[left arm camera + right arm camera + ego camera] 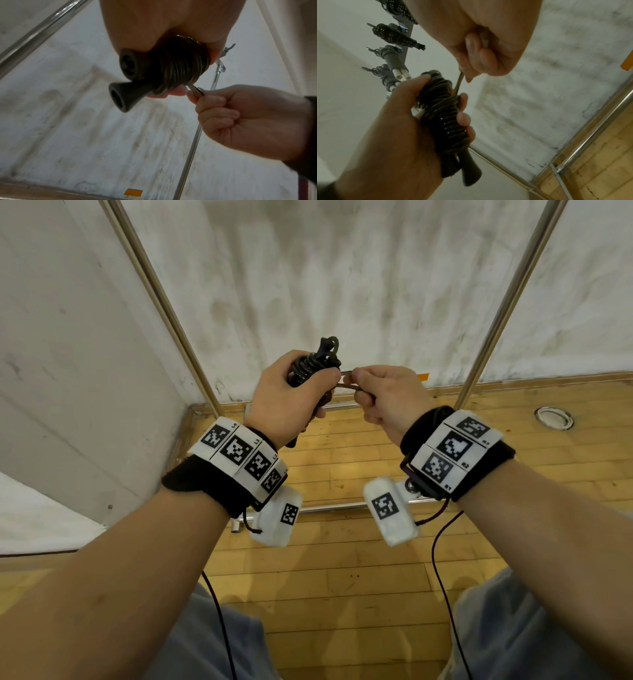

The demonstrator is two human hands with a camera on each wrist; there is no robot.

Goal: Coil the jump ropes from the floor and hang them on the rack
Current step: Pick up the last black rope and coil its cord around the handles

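A black jump rope (313, 366) is wound in tight coils around its two black handles (125, 93). My left hand (291, 398) grips this bundle (443, 117) at chest height, fingers wrapped round the coils. My right hand (380, 395) pinches the thin free end of the cord (458, 83), which runs taut from the bundle (178, 63) to its fingertips (193, 94). Both hands are close together in front of the white wall. Other coiled ropes (392, 33) hang on rack hooks up at the left in the right wrist view.
The rack's metal poles (161, 299) (507, 299) rise on either side, with base bars (342, 506) on the wooden floor (342, 577). A round floor fitting (553, 417) lies at the right. A white wall is close on the left.
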